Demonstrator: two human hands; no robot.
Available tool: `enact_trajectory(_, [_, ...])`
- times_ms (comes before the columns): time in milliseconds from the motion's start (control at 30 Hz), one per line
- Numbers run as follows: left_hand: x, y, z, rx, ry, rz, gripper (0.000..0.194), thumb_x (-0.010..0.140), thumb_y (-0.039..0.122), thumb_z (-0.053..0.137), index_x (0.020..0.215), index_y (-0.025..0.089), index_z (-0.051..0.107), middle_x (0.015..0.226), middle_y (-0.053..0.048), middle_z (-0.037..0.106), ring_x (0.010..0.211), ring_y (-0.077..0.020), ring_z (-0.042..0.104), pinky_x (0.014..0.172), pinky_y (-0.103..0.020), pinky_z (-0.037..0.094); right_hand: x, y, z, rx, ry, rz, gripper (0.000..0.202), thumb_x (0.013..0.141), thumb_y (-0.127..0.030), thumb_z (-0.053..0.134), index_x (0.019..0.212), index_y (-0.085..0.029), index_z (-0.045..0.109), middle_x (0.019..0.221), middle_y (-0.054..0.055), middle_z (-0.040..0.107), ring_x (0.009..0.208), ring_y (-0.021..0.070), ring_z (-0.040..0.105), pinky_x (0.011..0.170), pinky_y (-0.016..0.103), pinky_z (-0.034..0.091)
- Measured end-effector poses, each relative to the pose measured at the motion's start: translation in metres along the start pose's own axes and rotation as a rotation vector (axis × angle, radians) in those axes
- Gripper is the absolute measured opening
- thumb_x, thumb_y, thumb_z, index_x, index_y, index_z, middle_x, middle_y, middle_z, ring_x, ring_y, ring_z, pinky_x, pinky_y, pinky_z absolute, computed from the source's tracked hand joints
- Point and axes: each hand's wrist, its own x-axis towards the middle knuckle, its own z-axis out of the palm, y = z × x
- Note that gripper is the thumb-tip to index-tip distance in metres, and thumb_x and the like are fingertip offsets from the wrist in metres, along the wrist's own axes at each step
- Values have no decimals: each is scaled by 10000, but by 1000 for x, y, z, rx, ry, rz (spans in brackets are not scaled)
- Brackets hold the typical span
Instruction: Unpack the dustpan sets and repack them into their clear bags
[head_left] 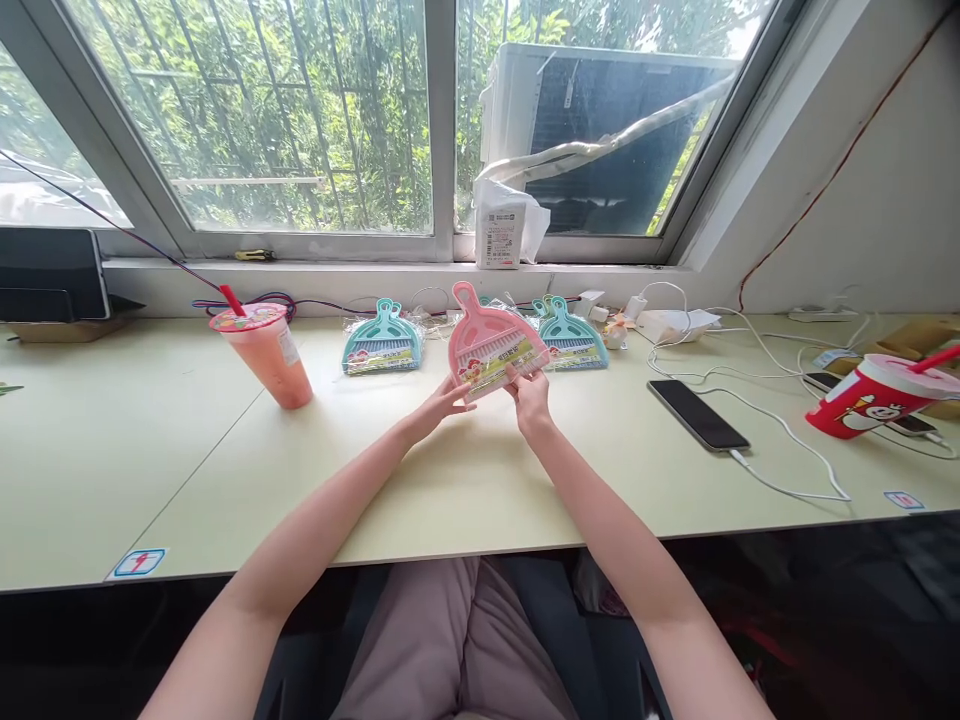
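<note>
A pink dustpan and brush set (496, 345), with a printed label across its lower part, is held up above the table at a slight tilt. My left hand (438, 408) grips its lower left corner. On its lower right edge, my right hand (529, 392) is closed with the thumb in front. Behind it to the left, a teal dustpan and brush set (383, 340) in clear wrap leans near the wall. Another teal set (571, 335) stands to the right, partly covered by the pink one.
An orange drink cup (270, 350) with a red straw stands left. To the right lie a phone (697, 415) on a white cable (795, 440) and a red cup (862, 400). A white box (498, 238) sits on the windowsill; a tablet (52, 275) is far left.
</note>
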Motion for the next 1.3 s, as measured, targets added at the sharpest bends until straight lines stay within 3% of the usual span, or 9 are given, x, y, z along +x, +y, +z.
enact_trajectory(133, [3,1,0,39,204,72,717,784,565,667,1405,278,452,1375,-106,577,1236,-318,554,876,-388,517,1,7,1,-45,-83,45,368,665,-256,788,968,-225,582,1048,39,706,1013,191,674,869,355,597])
enact_trajectory(200, [3,1,2,83,252,89,734,769,563,679,1396,257,453,1315,-111,614,1175,-316,588,815,-368,524,2,9,1,-45,-91,60,371,657,-243,797,957,-220,580,1018,32,705,977,184,681,856,352,600])
enact_trajectory(533, [4,-3,3,117,258,69,783,684,527,745,1332,166,495,1220,-146,655,998,-284,658,664,-304,536,5,11,-1,4,-48,86,279,689,-142,716,940,-202,609,957,12,707,801,137,694,773,299,616])
enact_trajectory(833, [4,-4,0,106,120,58,780,676,478,770,1324,151,484,1102,-154,704,779,-254,715,655,-359,575,7,18,-2,5,-18,87,261,705,-124,697,934,-193,592,898,5,722,808,141,699,787,301,613])
enact_trajectory(900, [5,-4,-7,117,131,50,749,673,447,772,1299,139,502,1075,-150,712,748,-249,717,634,-348,576,9,16,-2,4,-69,125,247,724,-122,677,941,-196,585,871,1,727,810,147,704,805,314,614])
enact_trajectory(1033, [9,-2,-28,74,154,53,601,694,359,739,1216,114,571,1065,-141,713,724,-236,719,655,-357,596,20,-4,-7,-19,-345,273,182,798,-153,622,978,-175,624,889,40,742,869,162,715,878,316,590])
enact_trajectory(1100, [10,0,-38,45,192,40,553,677,312,738,1170,101,601,1043,-134,716,698,-223,714,649,-349,603,25,-15,-12,-56,-399,297,132,848,-194,585,960,-161,645,920,66,745,917,163,713,926,312,566])
enact_trajectory(1200, [12,2,-48,-39,257,31,512,647,225,727,1134,109,624,1024,-110,720,732,-213,708,641,-339,616,29,-25,-19,-217,-305,193,166,886,-186,512,973,-163,651,1022,92,734,983,177,703,983,369,534])
enact_trajectory(1300, [12,1,-51,-146,342,11,400,633,149,698,1029,112,653,936,-80,727,760,-189,691,637,-293,617,27,-27,-23,-538,-104,-137,304,845,-94,480,1075,-202,649,1219,88,670,1150,210,632,1065,454,461])
